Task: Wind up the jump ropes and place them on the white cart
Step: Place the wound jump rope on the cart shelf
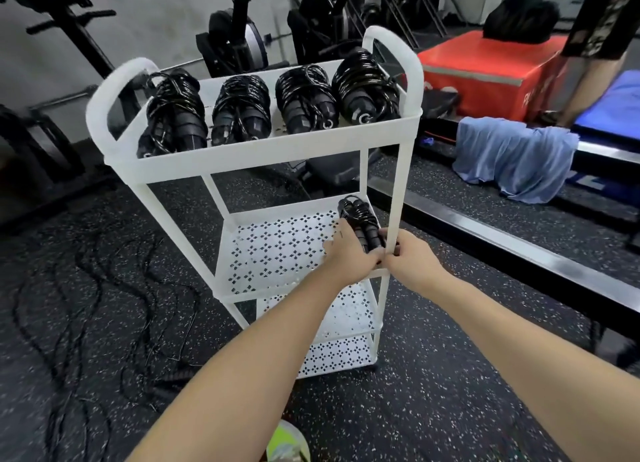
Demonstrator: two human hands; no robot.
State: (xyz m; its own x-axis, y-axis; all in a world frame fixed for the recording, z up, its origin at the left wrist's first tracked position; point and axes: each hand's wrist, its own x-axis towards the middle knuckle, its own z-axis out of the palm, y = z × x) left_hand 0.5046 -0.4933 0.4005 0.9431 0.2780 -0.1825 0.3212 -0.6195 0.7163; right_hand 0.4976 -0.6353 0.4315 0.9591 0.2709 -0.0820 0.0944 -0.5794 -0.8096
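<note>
A white three-tier cart (263,151) stands in front of me. Its top tray holds several wound black jump ropes (242,109) side by side. A further wound black jump rope (360,219) lies at the right end of the middle shelf (277,250). My left hand (349,250) grips its handles from the left. My right hand (410,259) holds it from the right, just behind the cart's front right post. Unwound black ropes (104,305) sprawl on the floor to the left of the cart.
Black speckled rubber floor all around. A metal rail (502,239) runs diagonally on the right, with a blue cloth (512,156) draped over a bench. A red box (485,77), a bystander's leg (588,80) and exercise machines (239,35) stand behind. My shoe (287,444) shows below.
</note>
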